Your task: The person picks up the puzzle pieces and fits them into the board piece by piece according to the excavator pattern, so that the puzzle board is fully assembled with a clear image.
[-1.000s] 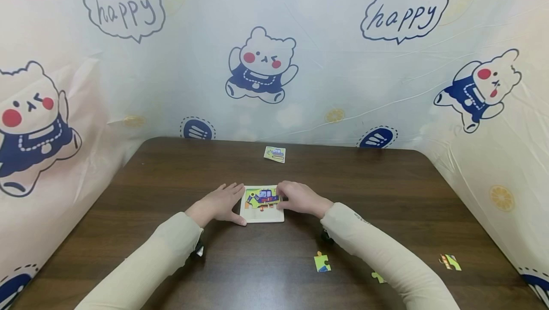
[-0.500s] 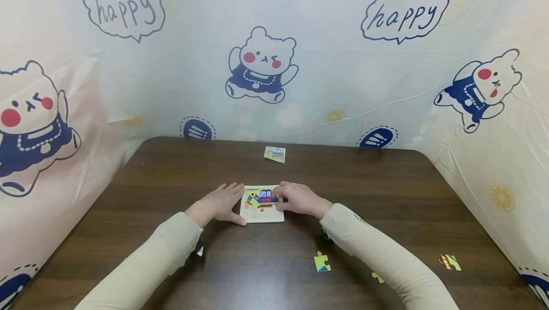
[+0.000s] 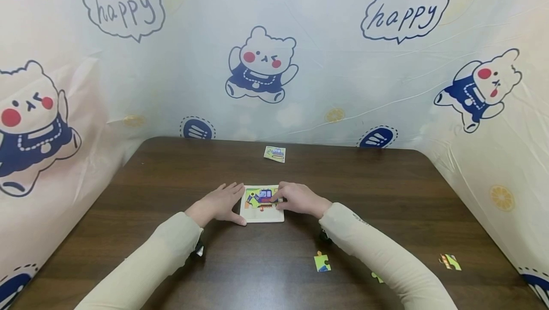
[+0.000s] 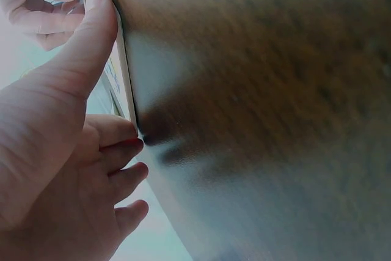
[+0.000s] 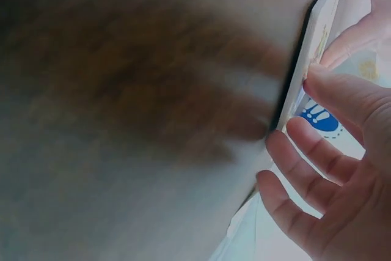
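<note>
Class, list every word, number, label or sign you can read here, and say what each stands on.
"happy": left speech bubble on the backdrop.
"happy": right speech bubble, same backdrop.
Right sleeve: dark print, too small to read.
Navy ovals on the backdrop: white strokes, perhaps exclamation marks; unclear.
No readable numbers.

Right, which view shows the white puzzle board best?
The head view: looking down, it shows the puzzle board face up, with its printed vehicle, though the right hand hides part. The right wrist view gets it nearly edge-on; the left wrist view catches only a thin strip.
</note>
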### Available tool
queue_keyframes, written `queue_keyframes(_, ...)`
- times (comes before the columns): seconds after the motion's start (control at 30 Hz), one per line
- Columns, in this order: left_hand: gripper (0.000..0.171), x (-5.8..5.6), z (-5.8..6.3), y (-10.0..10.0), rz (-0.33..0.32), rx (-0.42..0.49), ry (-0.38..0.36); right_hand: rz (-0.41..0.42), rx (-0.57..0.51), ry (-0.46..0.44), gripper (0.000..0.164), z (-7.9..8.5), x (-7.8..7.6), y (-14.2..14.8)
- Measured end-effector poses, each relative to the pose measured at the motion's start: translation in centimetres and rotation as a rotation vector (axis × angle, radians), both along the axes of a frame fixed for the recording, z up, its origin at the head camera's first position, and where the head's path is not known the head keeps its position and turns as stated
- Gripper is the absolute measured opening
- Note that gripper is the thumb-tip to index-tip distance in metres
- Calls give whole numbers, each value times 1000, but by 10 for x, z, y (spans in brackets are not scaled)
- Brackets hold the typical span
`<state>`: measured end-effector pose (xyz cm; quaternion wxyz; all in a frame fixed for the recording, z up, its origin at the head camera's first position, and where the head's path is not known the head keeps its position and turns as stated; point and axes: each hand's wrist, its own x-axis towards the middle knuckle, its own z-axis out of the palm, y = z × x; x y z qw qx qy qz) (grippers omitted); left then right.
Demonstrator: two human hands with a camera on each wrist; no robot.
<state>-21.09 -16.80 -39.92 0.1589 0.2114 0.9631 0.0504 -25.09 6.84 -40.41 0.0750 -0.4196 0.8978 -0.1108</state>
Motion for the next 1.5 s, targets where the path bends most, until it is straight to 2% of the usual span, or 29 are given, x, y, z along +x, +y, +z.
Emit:
queue_keyframes(0.23,98,-1,-1,1,-1,-15,-1,-4,22,-41,28,5,2,3)
queue_keyframes(0.57,98,-1,-1,1,-6,-12,3,-42,-43,-77,34,20,12,31)
queue_keyframes(0.87,99,-2,-2,1,-8,-34,-4,-14,-80,-128,37,20,42,66)
queue_keyframes(1.0,100,-2,-3,0,-7,-40,-2,11,-60,-132,36,18,56,79)
queue_keyframes(1.2,99,-4,-4,0,-4,-42,0,72,-16,-95,25,13,77,95)
queue_keyframes(1.33,100,-5,-5,0,-3,-40,-1,97,19,-70,30,11,89,103)
queue_keyframes(1.5,100,-6,-6,0,0,-38,-4,91,53,-99,33,11,99,109)
